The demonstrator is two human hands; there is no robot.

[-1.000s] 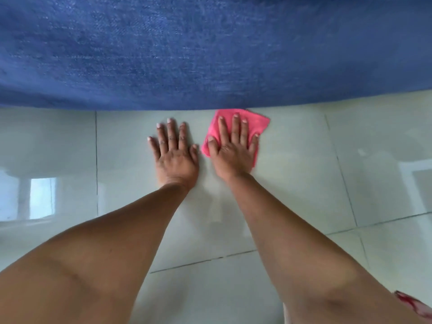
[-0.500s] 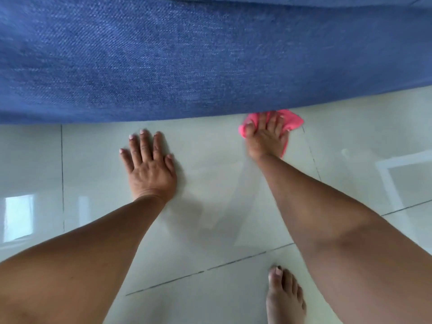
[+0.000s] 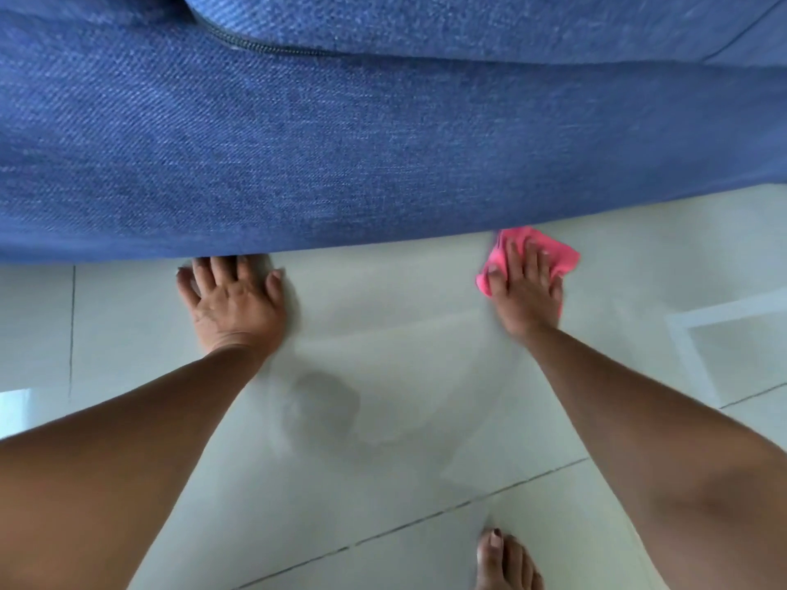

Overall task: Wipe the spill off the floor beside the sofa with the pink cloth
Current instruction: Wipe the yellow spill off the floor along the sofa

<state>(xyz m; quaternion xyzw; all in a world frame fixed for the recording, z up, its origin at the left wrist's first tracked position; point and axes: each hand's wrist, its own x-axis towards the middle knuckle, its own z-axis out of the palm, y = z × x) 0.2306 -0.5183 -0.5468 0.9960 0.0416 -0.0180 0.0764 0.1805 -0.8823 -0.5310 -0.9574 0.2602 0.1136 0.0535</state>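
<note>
The pink cloth (image 3: 553, 253) lies bunched on the pale tiled floor (image 3: 383, 325) right at the foot of the blue sofa (image 3: 383, 142). My right hand (image 3: 526, 291) presses flat on the cloth, fingers spread over it and pointing toward the sofa. My left hand (image 3: 232, 300) rests flat on the bare floor to the left, fingertips touching the sofa's lower edge, holding nothing. A faint wet sheen with streaks (image 3: 383, 419) shows on the tile between my forearms.
The blue sofa fills the top half of the view, with a zip seam (image 3: 255, 46) near the top. A bare foot (image 3: 504, 564) stands on the floor at the bottom right. Dark grout lines cross the tiles.
My right hand has slid the pink cloth along the sofa's edge to the right, away from my left hand. The view has shifted, and the left fingertips now meet the sofa.
</note>
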